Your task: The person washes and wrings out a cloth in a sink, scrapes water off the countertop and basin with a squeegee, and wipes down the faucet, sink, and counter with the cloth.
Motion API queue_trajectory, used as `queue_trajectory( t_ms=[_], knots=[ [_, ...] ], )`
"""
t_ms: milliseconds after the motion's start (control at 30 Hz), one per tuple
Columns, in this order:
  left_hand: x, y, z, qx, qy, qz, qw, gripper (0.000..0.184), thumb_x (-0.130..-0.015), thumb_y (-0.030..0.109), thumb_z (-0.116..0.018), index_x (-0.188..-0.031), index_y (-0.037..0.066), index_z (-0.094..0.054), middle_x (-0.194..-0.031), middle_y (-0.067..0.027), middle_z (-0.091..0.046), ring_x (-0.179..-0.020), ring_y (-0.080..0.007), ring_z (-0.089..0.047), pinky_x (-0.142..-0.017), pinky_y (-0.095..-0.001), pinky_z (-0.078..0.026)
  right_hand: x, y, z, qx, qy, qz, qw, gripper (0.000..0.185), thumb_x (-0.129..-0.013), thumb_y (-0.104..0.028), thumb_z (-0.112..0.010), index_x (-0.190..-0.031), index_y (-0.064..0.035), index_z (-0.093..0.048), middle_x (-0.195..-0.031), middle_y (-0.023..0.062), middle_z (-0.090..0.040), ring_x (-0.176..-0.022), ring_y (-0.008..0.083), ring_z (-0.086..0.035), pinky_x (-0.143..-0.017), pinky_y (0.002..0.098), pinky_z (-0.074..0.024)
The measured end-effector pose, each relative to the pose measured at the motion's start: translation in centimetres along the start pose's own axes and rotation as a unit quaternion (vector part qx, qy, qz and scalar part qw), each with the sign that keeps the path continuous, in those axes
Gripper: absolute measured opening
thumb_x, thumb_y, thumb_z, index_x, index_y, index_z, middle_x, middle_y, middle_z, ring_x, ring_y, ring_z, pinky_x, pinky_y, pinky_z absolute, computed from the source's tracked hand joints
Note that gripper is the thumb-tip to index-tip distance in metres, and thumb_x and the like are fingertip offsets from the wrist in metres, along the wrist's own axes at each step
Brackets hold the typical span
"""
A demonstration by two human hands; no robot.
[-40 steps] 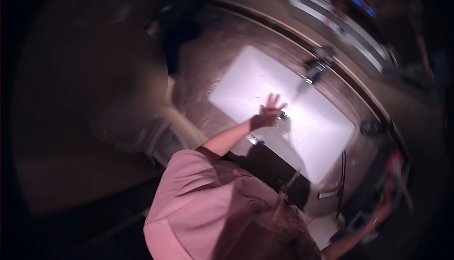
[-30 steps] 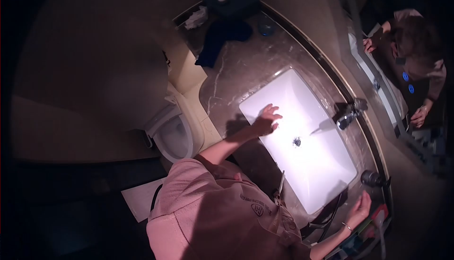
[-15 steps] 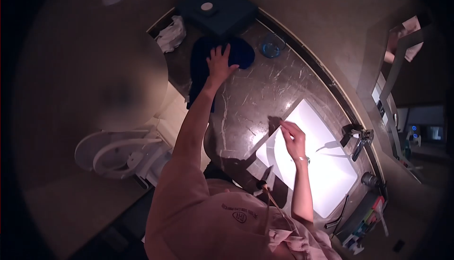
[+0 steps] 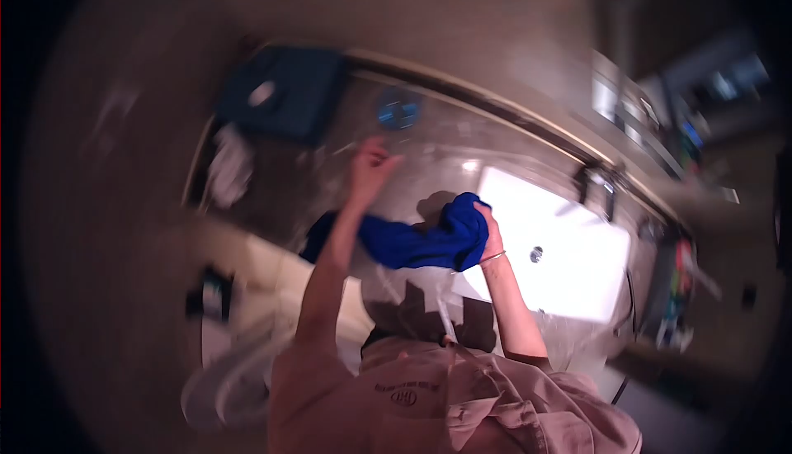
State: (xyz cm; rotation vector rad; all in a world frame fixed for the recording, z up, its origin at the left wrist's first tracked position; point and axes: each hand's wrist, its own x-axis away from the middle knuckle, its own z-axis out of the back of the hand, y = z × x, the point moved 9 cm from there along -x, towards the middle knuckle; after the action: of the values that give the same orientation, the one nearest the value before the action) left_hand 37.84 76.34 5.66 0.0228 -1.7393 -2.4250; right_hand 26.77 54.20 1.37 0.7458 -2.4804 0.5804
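Observation:
A blue cloth [image 4: 421, 243] stretches over the front of the stone counter, its right end bunched beside the white sink [image 4: 569, 248]. My right hand [image 4: 488, 227], with a bracelet at the wrist, is closed on that bunched end. My left hand [image 4: 371, 169] hangs over the counter beyond the cloth, fingers partly curled and blurred, with the forearm crossing above the cloth's left part. Whether its fingers hold anything is too smeared to tell.
A dark blue box [image 4: 285, 95] bears a round white object. White crumpled material [image 4: 229, 165] lies below it. A clear bluish round item [image 4: 398, 111] is near the back edge. A faucet [image 4: 602, 186] stands behind the sink; a toilet [image 4: 227, 384] is at lower left.
My left hand has come off the blue cloth. My right hand has gone from above the sink to the cloth and taken hold of it. The cloth has moved toward the sink; the view has turned.

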Motion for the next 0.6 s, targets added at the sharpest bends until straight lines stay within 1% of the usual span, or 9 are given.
queue_trajectory(
  t_ms=[33, 67, 167, 233, 333, 400, 500, 533, 600],
  knots=[
    [-2.3, -1.0, 0.1, -0.051, 0.049, -0.1, 0.993, 0.074, -0.066, 0.021, -0.08, -0.126, -0.002, -0.043, -0.122, -0.0196, -0.051, -0.112, -0.0271, -0.051, -0.093, -0.0345, -0.043, 0.4, -1.5, 2.1, -0.08, -0.061, 0.049, 0.994, 0.031, -0.092, -0.025, -0.048, -0.111, -0.0027, -0.056, -0.105, 0.0131, -0.063, -0.095, 0.025, -0.061, -0.089, 0.0385, -0.0487],
    [-3.5, -0.8, -0.4, -0.105, 0.081, -0.138, 0.981, 0.091, -0.063, 0.019, -0.082, -0.135, -0.004, -0.031, -0.136, -0.0221, -0.037, -0.127, -0.031, -0.037, -0.106, -0.0375, -0.029, 2.6, -2.8, 2.4, -0.099, -0.085, 0.1, 0.987, 0.03, -0.092, -0.025, -0.047, -0.112, -0.0038, -0.055, -0.108, 0.0135, -0.062, -0.098, 0.0256, -0.06, -0.089, 0.039, -0.0481],
    [-8.1, -1.6, -2.9, -0.042, 0.118, -0.184, 0.975, 0.111, -0.058, 0.018, -0.086, -0.141, -0.002, -0.015, -0.143, -0.0215, -0.027, -0.131, -0.0298, -0.031, -0.108, -0.0359, -0.025, 6.8, -6.5, 4.0, -0.093, -0.114, 0.24, 0.96, 0.032, -0.093, -0.025, -0.045, -0.117, -0.0058, -0.051, -0.114, 0.0143, -0.058, -0.104, 0.0267, -0.055, -0.09, 0.0393, -0.0466],
    [-8.7, 0.0, -5.0, 0.019, 0.112, -0.172, 0.978, 0.112, -0.058, 0.017, -0.086, -0.142, -0.001, -0.014, -0.14, -0.0218, -0.031, -0.128, -0.0296, -0.034, -0.106, -0.0355, -0.028, 8.9, -8.5, 5.0, -0.076, -0.13, 0.303, 0.941, 0.033, -0.093, -0.026, -0.044, -0.119, -0.0058, -0.05, -0.116, 0.0145, -0.056, -0.107, 0.0266, -0.053, -0.091, 0.0386, -0.0454],
    [-10.2, 0.1, -4.6, 0.048, 0.104, -0.138, 0.984, 0.109, -0.059, 0.017, -0.086, -0.141, 0.001, -0.015, -0.133, -0.0206, -0.037, -0.121, -0.0283, -0.041, -0.102, -0.0349, -0.033, 10.1, -6.9, 5.4, -0.148, -0.109, 0.297, 0.937, 0.035, -0.095, -0.027, -0.041, -0.121, -0.0052, -0.05, -0.118, 0.0144, -0.056, -0.108, 0.0263, -0.054, -0.094, 0.0377, -0.0439],
    [-9.9, 0.5, -5.4, 0.075, 0.095, -0.123, 0.985, 0.103, -0.061, 0.015, -0.085, -0.139, 0.001, -0.02, -0.128, -0.0187, -0.041, -0.116, -0.0261, -0.044, -0.099, -0.0343, -0.036, 10.6, -6.3, 6.1, -0.209, -0.118, 0.272, 0.932, 0.037, -0.096, -0.027, -0.038, -0.123, -0.0051, -0.048, -0.12, 0.0141, -0.055, -0.11, 0.0251, -0.052, -0.096, 0.0369, -0.0425],
    [-9.5, 1.5, -5.8, 0.127, 0.077, -0.104, 0.984, 0.087, -0.064, 0.012, -0.084, -0.132, 0.003, -0.031, -0.122, -0.0151, -0.046, -0.109, -0.0215, -0.048, -0.093, -0.0329, -0.041, 12.8, -5.6, 7.3, -0.229, -0.094, 0.245, 0.938, 0.037, -0.095, -0.025, -0.041, -0.119, 0.0009, -0.053, -0.113, 0.0159, -0.06, -0.105, 0.0269, -0.057, -0.096, 0.0373, -0.0437],
    [-10.8, -0.3, -5.4, 0.06, 0.099, -0.156, 0.981, 0.079, -0.067, 0.006, -0.08, -0.13, 0.004, -0.033, -0.123, -0.0142, -0.046, -0.107, -0.0203, -0.049, -0.092, -0.0322, -0.042, 13.6, -6.2, 7.5, -0.22, -0.09, 0.248, 0.939, 0.038, -0.095, -0.024, -0.04, -0.119, 0.0014, -0.052, -0.114, 0.016, -0.06, -0.105, 0.0271, -0.057, -0.096, 0.0377, -0.0436],
    [-8.8, 0.7, -5.9, 0.094, 0.063, -0.112, 0.987, 0.077, -0.069, 0.002, -0.077, -0.131, 0.003, -0.032, -0.124, -0.013, -0.046, -0.108, -0.0207, -0.048, -0.092, -0.0326, -0.043, 14.9, -7.1, 8.7, -0.205, -0.08, 0.254, 0.942, 0.038, -0.094, -0.024, -0.04, -0.119, 0.0023, -0.052, -0.114, 0.0164, -0.059, -0.105, 0.0275, -0.057, -0.097, 0.0386, -0.0433]
  ],
)
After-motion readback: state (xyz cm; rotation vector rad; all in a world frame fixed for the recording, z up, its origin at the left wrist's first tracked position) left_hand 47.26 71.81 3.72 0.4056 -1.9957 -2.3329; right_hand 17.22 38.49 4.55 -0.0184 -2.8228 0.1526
